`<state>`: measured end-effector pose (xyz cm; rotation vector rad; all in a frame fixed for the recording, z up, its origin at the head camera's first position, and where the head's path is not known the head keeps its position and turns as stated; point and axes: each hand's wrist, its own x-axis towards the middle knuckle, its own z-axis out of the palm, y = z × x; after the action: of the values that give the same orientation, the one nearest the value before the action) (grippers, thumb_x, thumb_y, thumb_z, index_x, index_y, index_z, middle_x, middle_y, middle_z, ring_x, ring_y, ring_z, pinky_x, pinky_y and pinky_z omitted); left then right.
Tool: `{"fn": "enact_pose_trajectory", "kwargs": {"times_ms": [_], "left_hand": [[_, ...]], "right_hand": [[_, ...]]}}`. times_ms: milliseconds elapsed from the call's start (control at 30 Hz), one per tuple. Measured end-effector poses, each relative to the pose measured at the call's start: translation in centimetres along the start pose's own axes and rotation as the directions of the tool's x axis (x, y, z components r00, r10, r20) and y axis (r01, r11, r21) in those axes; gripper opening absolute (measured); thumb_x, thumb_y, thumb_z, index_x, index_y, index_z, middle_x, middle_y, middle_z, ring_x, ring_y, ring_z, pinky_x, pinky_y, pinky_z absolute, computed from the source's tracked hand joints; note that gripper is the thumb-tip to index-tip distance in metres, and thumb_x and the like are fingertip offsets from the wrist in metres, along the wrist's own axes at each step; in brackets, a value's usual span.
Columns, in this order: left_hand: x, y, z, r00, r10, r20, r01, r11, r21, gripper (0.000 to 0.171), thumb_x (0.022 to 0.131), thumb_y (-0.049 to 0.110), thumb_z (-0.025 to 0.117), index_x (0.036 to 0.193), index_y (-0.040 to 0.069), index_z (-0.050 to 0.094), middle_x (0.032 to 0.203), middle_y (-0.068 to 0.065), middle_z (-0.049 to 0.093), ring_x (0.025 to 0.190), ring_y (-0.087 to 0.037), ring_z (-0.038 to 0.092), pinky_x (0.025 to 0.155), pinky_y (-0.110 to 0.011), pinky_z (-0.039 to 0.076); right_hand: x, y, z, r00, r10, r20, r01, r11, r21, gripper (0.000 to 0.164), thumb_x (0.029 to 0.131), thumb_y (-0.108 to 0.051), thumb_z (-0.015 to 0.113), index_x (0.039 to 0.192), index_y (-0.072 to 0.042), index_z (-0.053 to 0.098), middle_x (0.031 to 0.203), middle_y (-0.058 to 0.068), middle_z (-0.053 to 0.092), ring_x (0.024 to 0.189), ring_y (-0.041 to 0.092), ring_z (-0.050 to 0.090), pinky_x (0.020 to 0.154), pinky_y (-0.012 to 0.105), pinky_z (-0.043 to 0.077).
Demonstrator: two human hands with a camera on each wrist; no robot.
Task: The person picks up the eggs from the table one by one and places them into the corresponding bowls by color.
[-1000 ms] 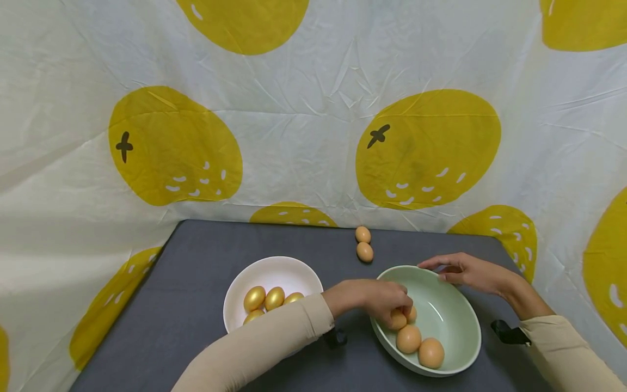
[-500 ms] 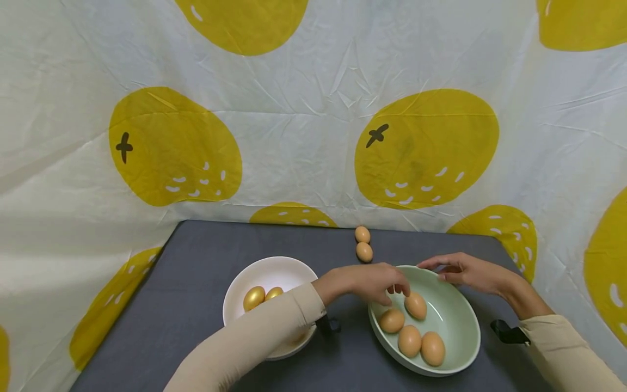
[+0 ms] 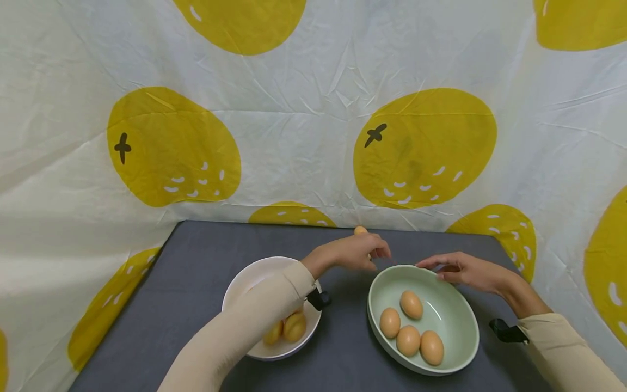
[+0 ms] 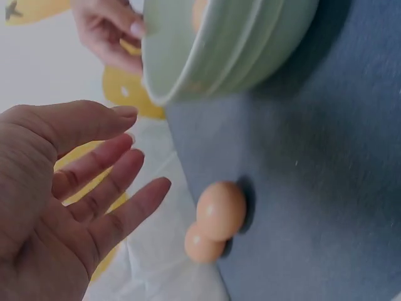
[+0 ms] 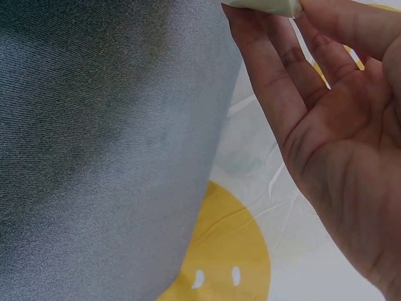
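My left hand [image 3: 349, 252] hovers over the back of the table, fingers apart and holding nothing. Close beyond its fingers two brown eggs lie side by side; the left wrist view shows the larger-looking egg [image 4: 221, 210] and the other egg [image 4: 203, 244] behind it. The head view shows only the top of the far egg [image 3: 360, 230], as the hand covers much of the pair. With thumb and fingertips my right hand [image 3: 467, 270] pinches the back rim of the pale green bowl [image 3: 453, 321]. Several brown eggs [image 3: 408, 341] rest inside that bowl, toward its left side.
A white bowl [image 3: 240, 283] with gold eggs [image 3: 295, 326] stands at left, partly hidden under my left sleeve [image 3: 250, 326]. The dark grey table [image 3: 161, 305] ends at a white curtain [image 3: 294, 152] printed with yellow fruit.
My left hand has let go of a brown egg in the green bowl, then moved up and left to the eggs at the back. My right hand stays at the rim.
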<state>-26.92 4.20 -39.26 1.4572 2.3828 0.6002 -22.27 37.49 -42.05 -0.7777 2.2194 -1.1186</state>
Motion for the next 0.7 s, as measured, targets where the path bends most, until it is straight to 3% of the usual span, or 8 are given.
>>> {"fn": "enact_pose_trajectory", "kwargs": {"times_ms": [200, 333, 700], "left_hand": [[0.3, -1.6, -0.8, 0.999, -0.045, -0.031, 0.046, 0.998, 0.035, 0.035, 0.093, 0.005, 0.066, 0.128, 0.012, 0.066, 0.126, -0.004, 0.062, 0.117, -0.021, 0.059, 0.095, -0.023, 0.047], [0.7, -2.6, -0.7, 0.996, -0.083, -0.035, 0.084, 0.996, 0.01, 0.04, 0.091, 0.001, 0.061, 0.129, 0.011, 0.065, 0.13, -0.008, 0.061, 0.123, -0.026, 0.057, 0.098, -0.027, 0.047], [1.9, -4.2, -0.1, 0.991, -0.125, -0.038, 0.127, 0.991, 0.046, 0.038, 0.092, 0.008, 0.068, 0.13, 0.005, 0.066, 0.131, -0.012, 0.066, 0.12, -0.027, 0.06, 0.096, -0.028, 0.048]], "right_hand": [[0.0, 0.1, 0.0, 1.0, 0.002, -0.01, -0.002, 1.0, -0.029, 0.044, 0.106, -0.01, 0.051, 0.15, -0.01, 0.05, 0.149, 0.024, 0.049, 0.124, 0.012, 0.06, 0.09, 0.034, 0.057], [0.0, 0.1, 0.0, 1.0, -0.001, -0.006, 0.001, 1.0, -0.022, 0.044, 0.106, -0.01, 0.051, 0.15, -0.009, 0.049, 0.149, 0.026, 0.048, 0.124, 0.011, 0.06, 0.09, 0.034, 0.057], [0.0, 0.1, 0.1, 1.0, -0.018, 0.005, 0.018, 1.0, 0.004, 0.045, 0.106, -0.007, 0.049, 0.151, -0.007, 0.048, 0.15, 0.028, 0.046, 0.125, 0.013, 0.06, 0.09, 0.036, 0.057]]}}
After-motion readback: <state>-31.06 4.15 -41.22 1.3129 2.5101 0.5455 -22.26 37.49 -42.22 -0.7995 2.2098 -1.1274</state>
